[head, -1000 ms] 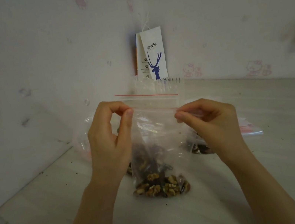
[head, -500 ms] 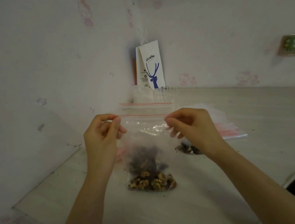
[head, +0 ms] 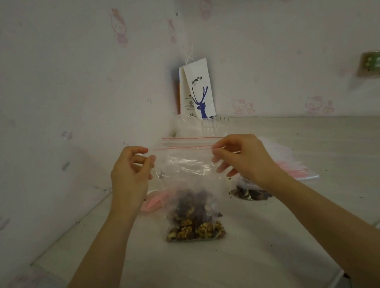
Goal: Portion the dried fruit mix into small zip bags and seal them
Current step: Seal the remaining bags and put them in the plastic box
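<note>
Upright clear plastic zip bag [head: 185, 169] of walnuts rests toward pale table's [head: 206, 279] back corner, red zip line [head: 184, 146] spanning left-right between left hand [head: 131, 173] and right hand [head: 243, 155], each pinching 1 end.

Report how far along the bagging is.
Done: one zip bag holds a portion of mix. In hand: the left hand and right hand pinch its top corners; whether it is sealed cannot be told. Left: loose mix on the table, spare bags beside it.
</note>
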